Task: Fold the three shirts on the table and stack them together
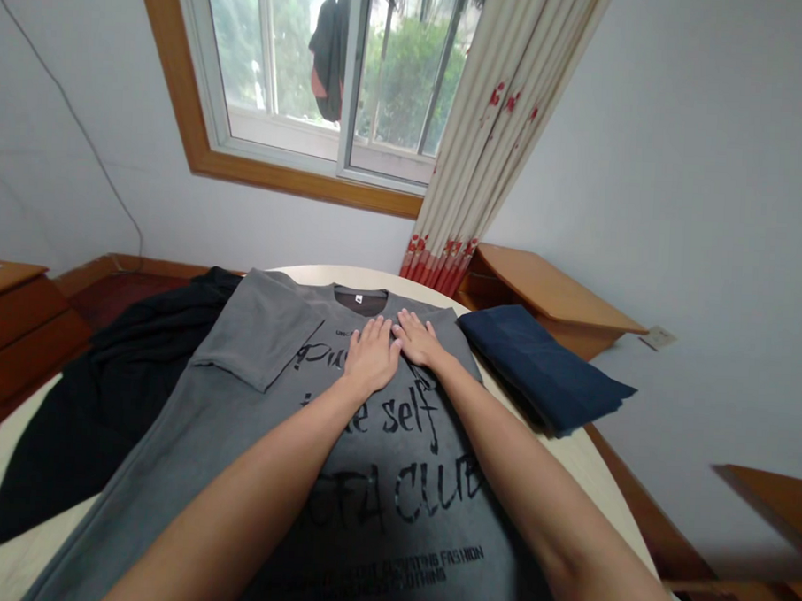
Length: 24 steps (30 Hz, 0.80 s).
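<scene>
A grey T-shirt with black lettering lies spread front-up on a round pale table. Its left sleeve is folded inward over the chest. My left hand lies flat, fingers stretched out, on the upper chest just below the collar. My right hand rests flat beside it, touching it, fingers pointing toward the collar. Neither hand holds anything.
A black garment lies crumpled on the table's left side. A folded navy cloth sits at the right edge. Behind are a window, a flowered curtain, wooden furniture on the right and a wooden cabinet on the left.
</scene>
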Each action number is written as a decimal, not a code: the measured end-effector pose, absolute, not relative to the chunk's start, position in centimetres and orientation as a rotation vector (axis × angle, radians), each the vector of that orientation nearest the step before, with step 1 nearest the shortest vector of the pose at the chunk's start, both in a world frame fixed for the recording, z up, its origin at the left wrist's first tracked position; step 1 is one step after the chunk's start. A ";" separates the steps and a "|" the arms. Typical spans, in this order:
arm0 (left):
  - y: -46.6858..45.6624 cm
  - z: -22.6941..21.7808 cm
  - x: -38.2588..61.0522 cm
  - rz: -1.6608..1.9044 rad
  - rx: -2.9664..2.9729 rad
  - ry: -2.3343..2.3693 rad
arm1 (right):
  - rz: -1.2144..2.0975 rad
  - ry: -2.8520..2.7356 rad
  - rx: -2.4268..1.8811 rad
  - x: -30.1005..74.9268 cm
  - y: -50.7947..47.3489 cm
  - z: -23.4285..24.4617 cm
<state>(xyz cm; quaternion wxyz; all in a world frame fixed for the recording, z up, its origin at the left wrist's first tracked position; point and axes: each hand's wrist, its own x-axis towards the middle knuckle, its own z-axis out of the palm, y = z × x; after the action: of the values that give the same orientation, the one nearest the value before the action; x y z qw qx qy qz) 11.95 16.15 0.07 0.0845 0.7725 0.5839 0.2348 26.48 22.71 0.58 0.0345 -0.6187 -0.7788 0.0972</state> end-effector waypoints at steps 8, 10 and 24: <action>16.3 0.1 11.6 0.694 2.299 1.740 | 0.217 -2.381 -1.820 25.8 18.9 1.6; 16.2 0.0 11.7 0.661 2.330 1.738 | 0.147 -2.290 -1.887 27.1 17.9 1.9; 11.8 0.6 11.4 0.405 2.627 1.626 | 0.080 -2.129 -2.137 32.5 10.8 0.4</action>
<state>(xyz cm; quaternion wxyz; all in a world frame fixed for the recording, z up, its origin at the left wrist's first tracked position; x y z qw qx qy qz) 11.36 11.76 0.57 0.0128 0.8430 0.5218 0.1300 32.50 10.83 0.38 0.0620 -0.7067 -0.7043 0.0266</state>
